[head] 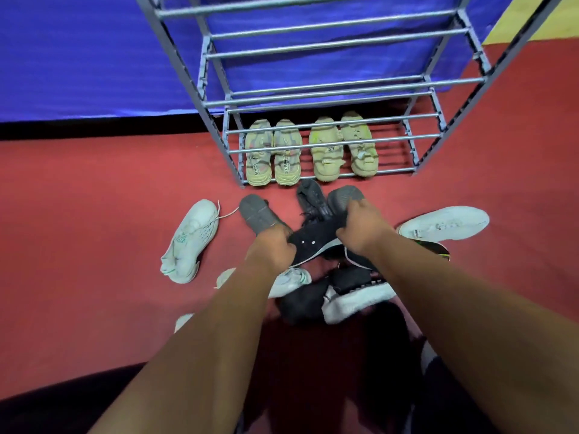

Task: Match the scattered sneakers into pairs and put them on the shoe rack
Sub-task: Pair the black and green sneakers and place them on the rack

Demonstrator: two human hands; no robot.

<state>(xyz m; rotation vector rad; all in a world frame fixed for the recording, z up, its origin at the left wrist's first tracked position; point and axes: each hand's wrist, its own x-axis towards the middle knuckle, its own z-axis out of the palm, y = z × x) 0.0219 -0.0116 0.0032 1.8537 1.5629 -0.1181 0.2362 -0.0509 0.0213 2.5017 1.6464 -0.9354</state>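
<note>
Our left hand point(272, 245) and right hand point(357, 223) each clench a soft, light black knit sneaker point(316, 239) above the red floor point(94, 214), best gripped at the heel collar, before the grey metal shoe rack point(329, 136).

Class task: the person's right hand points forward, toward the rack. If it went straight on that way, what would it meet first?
Probably the beige sneakers on the shoe rack, bottom shelf. The right hand already grips a dark sneaker, whose sole would touch first; depth is unclear.
</note>
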